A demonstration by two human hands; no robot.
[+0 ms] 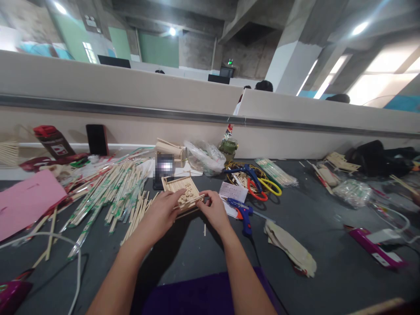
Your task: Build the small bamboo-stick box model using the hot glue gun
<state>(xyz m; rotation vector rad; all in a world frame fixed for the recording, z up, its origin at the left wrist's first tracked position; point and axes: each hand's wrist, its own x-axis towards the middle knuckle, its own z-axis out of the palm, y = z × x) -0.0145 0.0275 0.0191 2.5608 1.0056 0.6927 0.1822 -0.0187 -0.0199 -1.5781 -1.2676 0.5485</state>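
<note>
Both hands grip a small tray-like frame of wooden sticks (170,187), tilted slightly above the dark table. Small cut pieces of stick (188,192) lie inside it. My left hand (164,208) is closed around the near left edge, its index finger reaching over the inside. My right hand (213,208) pinches the near right corner between thumb and fingers. Loose wooden chopsticks (139,212) lie left of my left hand. Just right of my right hand is a blue glue gun (244,214), by a small printed paper (233,191).
Wrapped chopsticks (114,190) cover the left side beside pink paper (31,201). Behind stand a phone (96,139) and a bottle (52,142). Yellow-handled scissors (271,187) and a glove (290,247) lie right. A purple power strip (377,247) trails cables. A partition (131,87) bounds the table.
</note>
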